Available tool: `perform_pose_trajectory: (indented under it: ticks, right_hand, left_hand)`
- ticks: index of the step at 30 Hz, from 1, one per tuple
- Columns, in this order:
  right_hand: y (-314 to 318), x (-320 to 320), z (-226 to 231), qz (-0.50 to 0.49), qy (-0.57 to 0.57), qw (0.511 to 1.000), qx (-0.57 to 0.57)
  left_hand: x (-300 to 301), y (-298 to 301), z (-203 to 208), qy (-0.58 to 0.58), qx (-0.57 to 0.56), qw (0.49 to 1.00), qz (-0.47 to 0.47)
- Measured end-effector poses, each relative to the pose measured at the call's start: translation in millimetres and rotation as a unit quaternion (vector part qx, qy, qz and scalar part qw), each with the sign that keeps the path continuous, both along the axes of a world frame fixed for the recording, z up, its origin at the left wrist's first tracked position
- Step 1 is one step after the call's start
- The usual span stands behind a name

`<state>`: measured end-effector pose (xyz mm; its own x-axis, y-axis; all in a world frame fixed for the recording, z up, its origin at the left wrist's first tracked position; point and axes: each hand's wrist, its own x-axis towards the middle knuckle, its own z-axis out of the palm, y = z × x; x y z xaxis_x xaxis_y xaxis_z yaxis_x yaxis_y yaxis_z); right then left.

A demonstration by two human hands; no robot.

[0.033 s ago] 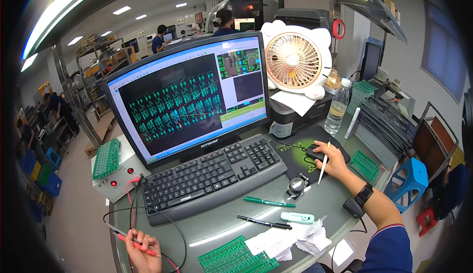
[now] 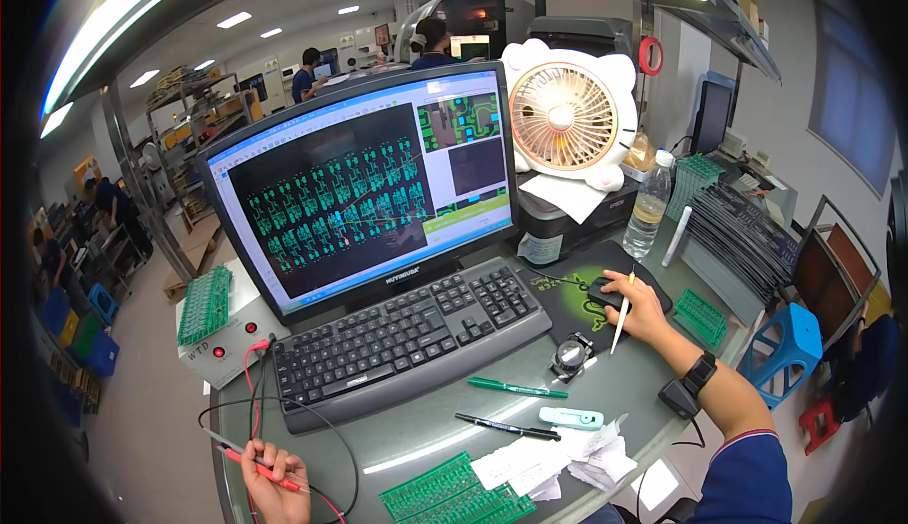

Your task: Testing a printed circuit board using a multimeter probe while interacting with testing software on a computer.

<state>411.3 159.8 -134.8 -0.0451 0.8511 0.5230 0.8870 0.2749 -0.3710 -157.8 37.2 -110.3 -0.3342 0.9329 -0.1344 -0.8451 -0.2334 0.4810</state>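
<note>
My left hand (image 2: 272, 486), low at the left of the bench, is closed around red test probes (image 2: 253, 468) with thin leads. On the dark mouse pad (image 2: 566, 289) my right hand (image 2: 643, 308) grips a black computer mouse (image 2: 602, 292). A slim white pen-like stick (image 2: 621, 323) is tucked between its fingers and points down toward the bench. Between the hands stands a black keyboard (image 2: 407, 335) in front of a monitor (image 2: 350, 193), whose screen shows a green circuit board layout. A small round black-and-clear magnifier-like object (image 2: 570, 358) lies beside the pad.
Green circuit boards (image 2: 445, 494), white paper slips (image 2: 530, 460), a green pen (image 2: 517, 388) and a black marker (image 2: 508, 427) lie nearest me. A white meter box (image 2: 227, 354) stands left. A lit fan (image 2: 567, 117), a water bottle (image 2: 649, 207) and stacked dark boards (image 2: 742, 235) stand at the right.
</note>
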Motion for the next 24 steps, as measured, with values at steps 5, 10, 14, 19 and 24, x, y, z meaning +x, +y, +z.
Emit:
perform_pose_trajectory:
  ticks: [5,10,14,19,24]
  right_hand:
    - [-0.8,-3.6,2.5,-0.006,0.008,1.000,-0.001]
    - [1.2,-0.2,-1.8,-0.003,0.008,1.000,0.009]
    - [4.2,-0.2,-4.9,0.002,0.000,1.000,0.029]
    - [3.4,0.6,-4.8,0.011,-0.003,1.000,0.023]
    - [2.9,-0.3,-3.6,0.032,0.008,0.999,0.011]
  left_hand:
    - [-1.5,1.3,-1.2,-0.007,-0.001,1.000,-0.005]
    - [-5.2,2.1,-3.2,-0.006,-0.005,1.000,-0.001]
    - [-2.8,-0.3,-3.1,-0.003,-0.015,1.000,0.004]
    - [2.7,-0.5,1.5,-0.013,-0.018,1.000,0.002]
    - [2.3,-0.7,1.2,-0.007,-0.025,1.000,0.002]
